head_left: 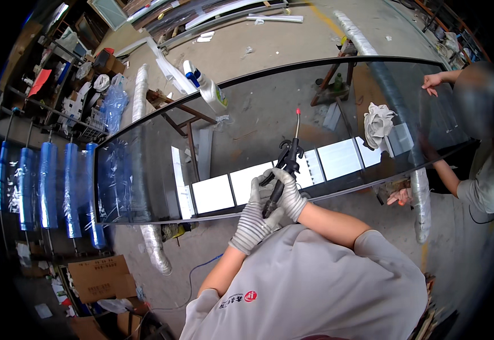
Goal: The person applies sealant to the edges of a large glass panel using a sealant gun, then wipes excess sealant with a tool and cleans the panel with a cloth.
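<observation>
Both my hands wear striped white-and-grey gloves and meet at the near edge of a large dark glass pane (247,130). My left hand (251,218) is closed around the lower handle of a black tool with a thin bent metal nozzle and red tip (290,164). My right hand (289,195) grips the same tool a little higher, on its right side. The nozzle points away from me over the pane. Its exact kind I cannot make out. A white spray bottle with a blue top (208,90) stands by the far left edge, and a crumpled white cloth (378,126) lies on the right part.
Foil-wrapped bars (155,249) bear the pane on rusty trestles (193,119). At the right, another person's hand (433,85) is over the pane. Blue film rolls (48,187) hang at the left, below a cluttered shelf (82,102). A cardboard box (102,277) sits lower left.
</observation>
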